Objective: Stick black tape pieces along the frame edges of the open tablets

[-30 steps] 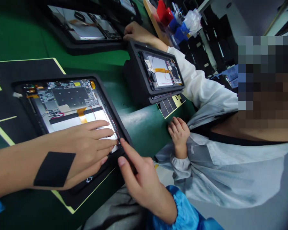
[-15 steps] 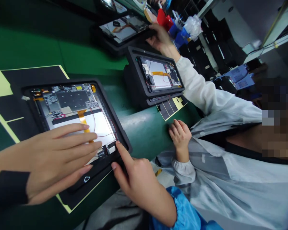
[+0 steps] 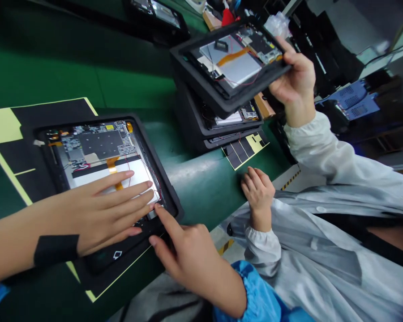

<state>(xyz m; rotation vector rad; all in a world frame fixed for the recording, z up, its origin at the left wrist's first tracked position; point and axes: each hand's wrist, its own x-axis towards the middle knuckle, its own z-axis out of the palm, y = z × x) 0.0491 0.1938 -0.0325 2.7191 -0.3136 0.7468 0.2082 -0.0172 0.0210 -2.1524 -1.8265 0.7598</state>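
A tablet with its back off lies in a black foam tray [image 3: 157,170], its circuit board [image 3: 100,142], white battery [image 3: 87,178] and orange ribbon cable [image 3: 112,163] exposed. My left hand [image 3: 110,210], with a black band at the wrist, is spread flat over the battery, fingers straight; it hides the lower part of the tablet. My right hand [image 3: 188,250] has its index finger stretched to the tablet's lower right corner, close to the left fingertips. The right thumb is apart from the index finger, by the tray's edge; the other fingers curl under.
Beside me a co-worker's hand [image 3: 295,80] holds another opened tablet [image 3: 235,62] tilted above a stack of trays [image 3: 195,116]. Their other hand [image 3: 258,190] rests at the table edge. Black adhesive sheets on yellow backing [image 3: 50,105] lie under my tray.
The co-worker has raised a tablet in its tray from the back and brought it over the stack. My left hand has slid slightly right; my right index stays at the corner.
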